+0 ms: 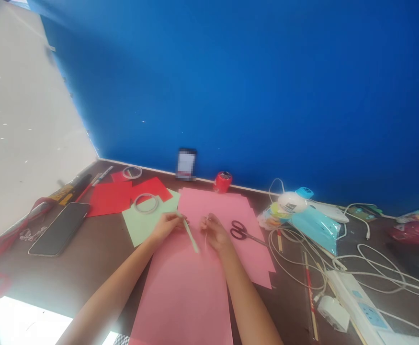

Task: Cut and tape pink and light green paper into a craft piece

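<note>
Both hands hover over pink paper sheets (184,287) on a dark table. My left hand (166,225) is closed around one end of a thin pale strip (191,235) that slants down to the right. My right hand (214,232) has its fingers pinched together close to the strip, holding something thin I cannot make out. Black-handled scissors (241,231) lie on the pink paper just right of my right hand. A tape ring (146,203) rests on a light green sheet (144,221) left of my left hand.
Red paper (118,196), a second tape ring (132,172) and pens lie at the back left. A dark phone (60,228) lies at the left. A red tape dispenser (222,181) stands by the blue wall. White cables, a power strip (360,303) and packets crowd the right.
</note>
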`<state>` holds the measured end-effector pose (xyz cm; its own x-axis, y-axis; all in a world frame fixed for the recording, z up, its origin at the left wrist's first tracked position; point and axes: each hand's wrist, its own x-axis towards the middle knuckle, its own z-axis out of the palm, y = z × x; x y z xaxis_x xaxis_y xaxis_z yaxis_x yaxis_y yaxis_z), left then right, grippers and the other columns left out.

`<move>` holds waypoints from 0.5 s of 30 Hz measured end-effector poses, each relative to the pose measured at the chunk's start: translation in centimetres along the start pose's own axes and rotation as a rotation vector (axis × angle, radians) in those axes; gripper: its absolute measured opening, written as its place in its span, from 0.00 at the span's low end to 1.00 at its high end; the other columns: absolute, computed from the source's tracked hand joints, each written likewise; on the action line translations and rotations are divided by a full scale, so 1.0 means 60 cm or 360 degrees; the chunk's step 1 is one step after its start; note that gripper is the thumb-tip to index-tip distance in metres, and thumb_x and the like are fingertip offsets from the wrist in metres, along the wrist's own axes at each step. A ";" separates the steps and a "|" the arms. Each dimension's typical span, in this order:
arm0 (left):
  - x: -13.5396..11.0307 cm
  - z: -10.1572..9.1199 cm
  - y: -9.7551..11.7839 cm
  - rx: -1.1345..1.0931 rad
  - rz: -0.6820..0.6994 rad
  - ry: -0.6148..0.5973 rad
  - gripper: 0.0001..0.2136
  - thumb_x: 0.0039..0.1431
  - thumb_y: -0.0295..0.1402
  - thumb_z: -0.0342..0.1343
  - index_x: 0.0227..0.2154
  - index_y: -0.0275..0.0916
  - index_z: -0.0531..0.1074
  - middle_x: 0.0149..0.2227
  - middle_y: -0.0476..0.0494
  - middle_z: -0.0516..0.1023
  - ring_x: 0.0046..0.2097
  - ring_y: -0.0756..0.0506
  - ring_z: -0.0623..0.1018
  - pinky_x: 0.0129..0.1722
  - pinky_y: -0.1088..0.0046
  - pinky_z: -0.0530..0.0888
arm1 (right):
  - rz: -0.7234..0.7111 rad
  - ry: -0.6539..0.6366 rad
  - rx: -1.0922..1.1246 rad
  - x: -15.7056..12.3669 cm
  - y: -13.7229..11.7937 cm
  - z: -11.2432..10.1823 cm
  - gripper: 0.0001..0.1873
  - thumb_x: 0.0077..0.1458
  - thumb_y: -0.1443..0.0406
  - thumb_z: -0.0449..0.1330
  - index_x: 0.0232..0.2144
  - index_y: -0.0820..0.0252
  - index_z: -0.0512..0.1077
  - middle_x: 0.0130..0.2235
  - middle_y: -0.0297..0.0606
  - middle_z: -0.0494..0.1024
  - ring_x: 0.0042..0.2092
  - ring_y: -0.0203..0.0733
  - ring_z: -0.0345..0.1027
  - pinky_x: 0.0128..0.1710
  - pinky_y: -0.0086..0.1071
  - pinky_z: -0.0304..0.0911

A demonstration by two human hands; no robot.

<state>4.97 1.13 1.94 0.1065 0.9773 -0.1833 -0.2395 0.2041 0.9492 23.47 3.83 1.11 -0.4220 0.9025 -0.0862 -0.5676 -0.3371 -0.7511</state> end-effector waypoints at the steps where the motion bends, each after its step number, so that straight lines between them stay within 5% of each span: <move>1: -0.003 0.004 0.002 0.0017 -0.0014 -0.0051 0.13 0.48 0.39 0.57 0.32 0.33 0.74 0.33 0.39 0.79 0.36 0.43 0.78 0.40 0.64 0.74 | 0.0000 -0.0003 -0.0018 0.000 0.001 0.001 0.11 0.36 0.64 0.68 0.21 0.55 0.68 0.22 0.27 0.65 0.24 0.30 0.59 0.27 0.28 0.61; 10: -0.009 0.013 0.005 0.0200 0.0124 -0.0201 0.15 0.53 0.40 0.53 0.39 0.36 0.73 0.33 0.41 0.79 0.35 0.42 0.78 0.41 0.62 0.73 | 0.0047 -0.0036 -0.0226 0.000 0.006 0.022 0.12 0.38 0.65 0.67 0.27 0.56 0.69 0.20 0.26 0.69 0.22 0.31 0.63 0.24 0.27 0.62; 15: -0.006 0.013 0.002 0.0518 0.0330 -0.0136 0.13 0.56 0.40 0.49 0.32 0.38 0.74 0.32 0.44 0.78 0.36 0.44 0.77 0.40 0.67 0.72 | -0.0153 0.0108 -0.0404 0.002 0.019 0.035 0.12 0.38 0.63 0.67 0.24 0.59 0.68 0.24 0.30 0.73 0.25 0.34 0.67 0.25 0.29 0.64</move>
<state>5.66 0.72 2.30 0.1711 0.9848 0.0295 0.0528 -0.0390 0.9978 21.26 3.01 1.61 -0.3215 0.9459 -0.0441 -0.4038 -0.1791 -0.8972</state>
